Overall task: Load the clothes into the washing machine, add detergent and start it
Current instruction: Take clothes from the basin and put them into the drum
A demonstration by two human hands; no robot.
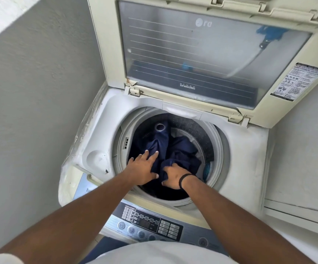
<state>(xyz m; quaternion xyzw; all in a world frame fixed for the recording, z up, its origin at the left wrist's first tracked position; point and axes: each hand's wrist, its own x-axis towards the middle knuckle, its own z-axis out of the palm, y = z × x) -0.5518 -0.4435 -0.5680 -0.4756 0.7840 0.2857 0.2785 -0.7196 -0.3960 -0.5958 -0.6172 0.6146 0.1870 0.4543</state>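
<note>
Fabric of a dark navy colour, soft and crumpled (pixel 175 149), lies inside the round steel drum (pixel 196 128) of the white top-loading washing machine (pixel 249 159), whose big lid with a clear window (pixel 202 54) stands open behind it. One metal eyelet ring (pixel 160 127) shows near the top edge of the cloth, so it may be a curtain, though this is only a guess.

The left hand (pixel 144 169) rests flat on the cloth with the fingers spread and straight; its grip is wide and holds nothing, it only presses. The right hand (pixel 173 177), with a thin black band on the wrist, has the fingers curled into a fold of the same fabric, so its grip is closed around the cloth.

The fabric will probably handle as a light, limp thing: it has no stiffness and will sag and bunch wherever it is released. It is not fragile and not slippery. A good place to take hold is any thick fold, as the right hand does, and it may be wise to keep the eyelet edge from catching on the drum rim.

The loading step seems nearly finished for this piece. No detergent is visible. The grey control panel with buttons (pixel 150 223) is at the front, near the person.
</note>
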